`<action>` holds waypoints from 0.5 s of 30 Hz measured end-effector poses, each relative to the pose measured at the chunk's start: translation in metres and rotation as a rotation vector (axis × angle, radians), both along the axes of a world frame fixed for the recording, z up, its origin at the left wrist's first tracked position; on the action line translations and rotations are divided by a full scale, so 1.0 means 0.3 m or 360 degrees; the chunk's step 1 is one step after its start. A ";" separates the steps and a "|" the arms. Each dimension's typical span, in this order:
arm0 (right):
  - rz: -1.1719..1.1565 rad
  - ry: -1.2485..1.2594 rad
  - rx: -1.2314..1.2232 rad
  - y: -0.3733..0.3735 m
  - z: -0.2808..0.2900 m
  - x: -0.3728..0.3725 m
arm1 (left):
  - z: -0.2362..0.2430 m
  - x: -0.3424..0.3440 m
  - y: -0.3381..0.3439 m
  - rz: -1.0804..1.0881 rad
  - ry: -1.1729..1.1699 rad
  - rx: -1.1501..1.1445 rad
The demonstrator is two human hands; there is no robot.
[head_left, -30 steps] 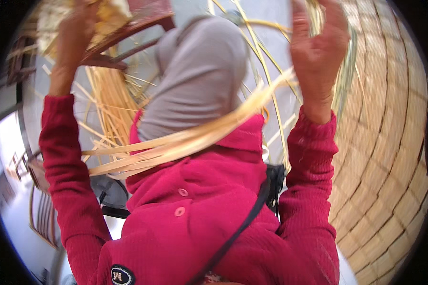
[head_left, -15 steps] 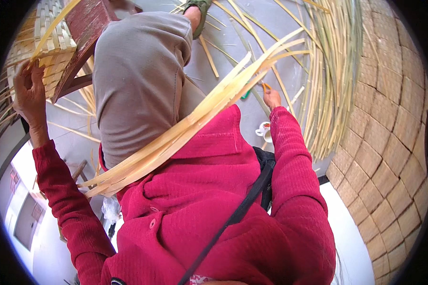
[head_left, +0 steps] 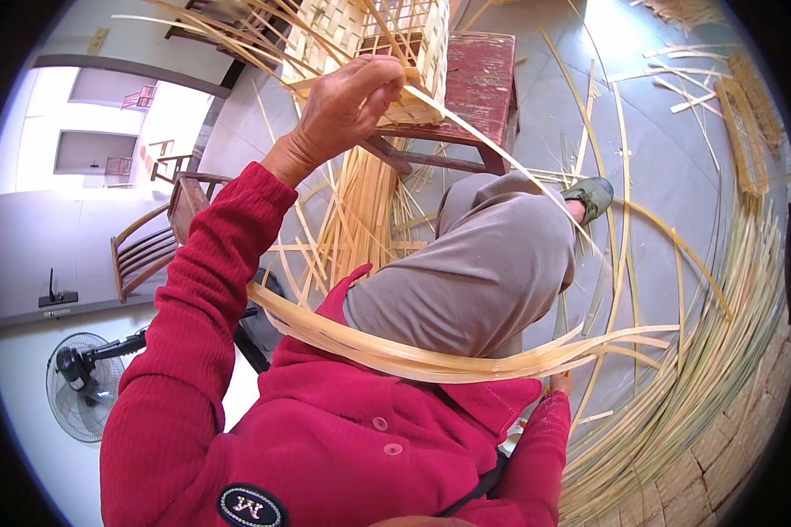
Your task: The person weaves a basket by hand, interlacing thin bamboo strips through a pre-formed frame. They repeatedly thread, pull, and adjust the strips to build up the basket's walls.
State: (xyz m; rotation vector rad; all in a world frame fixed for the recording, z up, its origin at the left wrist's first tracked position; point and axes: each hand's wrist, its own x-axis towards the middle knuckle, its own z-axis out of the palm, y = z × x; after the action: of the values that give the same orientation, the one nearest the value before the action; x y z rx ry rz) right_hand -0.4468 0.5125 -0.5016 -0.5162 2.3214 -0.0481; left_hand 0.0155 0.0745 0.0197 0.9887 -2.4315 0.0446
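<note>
A thin pale bamboo strip (head_left: 492, 145) runs from the closed fingers of my left hand (head_left: 347, 105) out over my knee. That hand is beside a half-woven bamboo basket (head_left: 426, 44), whose unwoven strip ends stick out toward the left. The basket rests on a worn red wooden stool (head_left: 485, 70). Across my lap lies a bundle of flat bamboo strips (head_left: 430, 362). My right hand (head_left: 560, 383) is low, by the bundle's right end and largely hidden by it. A bit of orange shows at its fingers, where the earlier frame showed orange-handled scissors.
Long bamboo strips (head_left: 711, 378) are heaped at the right, next to woven matting (head_left: 703, 479). More strips (head_left: 360, 211) lie under the stool. Loose pieces are strewn on the grey floor. At the left are a wooden chair (head_left: 154, 237) and a black fan (head_left: 83, 373).
The view has swung to the left, so the basket, stool and left hand now appear nearer the middle. The right hand has become mostly covered by the strip bundle.
</note>
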 end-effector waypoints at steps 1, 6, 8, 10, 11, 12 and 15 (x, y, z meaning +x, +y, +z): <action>-0.0181 -0.0234 -0.0049 -0.023 0.032 0.025 | 0.007 0.014 0.023 0.0036 0.0026 0.0060; -0.0215 -0.0512 -0.0228 0.104 -0.162 -0.037 | -0.023 -0.025 -0.028 -0.0050 0.0049 0.0287; -0.0246 -0.0603 -0.0156 0.053 -0.129 0.020 | -0.003 -0.008 -0.005 -0.0073 0.0053 0.0350; -0.0285 -0.0663 -0.0103 0.031 -0.092 0.048 | 0.007 -0.020 0.016 -0.0055 0.0160 0.0390; -0.0301 -0.0678 -0.0080 0.028 -0.074 0.047 | 0.012 -0.024 0.010 -0.0086 0.0106 0.0380; -0.0319 -0.0690 -0.0068 0.025 -0.064 0.049 | 0.021 -0.023 0.003 -0.0112 0.0047 0.0365; -0.0368 -0.0724 -0.0030 0.026 -0.038 0.047 | 0.016 -0.034 -0.008 -0.0148 -0.0021 0.0287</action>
State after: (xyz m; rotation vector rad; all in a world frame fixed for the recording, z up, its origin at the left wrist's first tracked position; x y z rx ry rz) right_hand -0.4326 0.5203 -0.5130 -0.2136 1.9225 -0.2696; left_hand 0.0054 0.0720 0.0245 0.9524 -2.5244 -0.2046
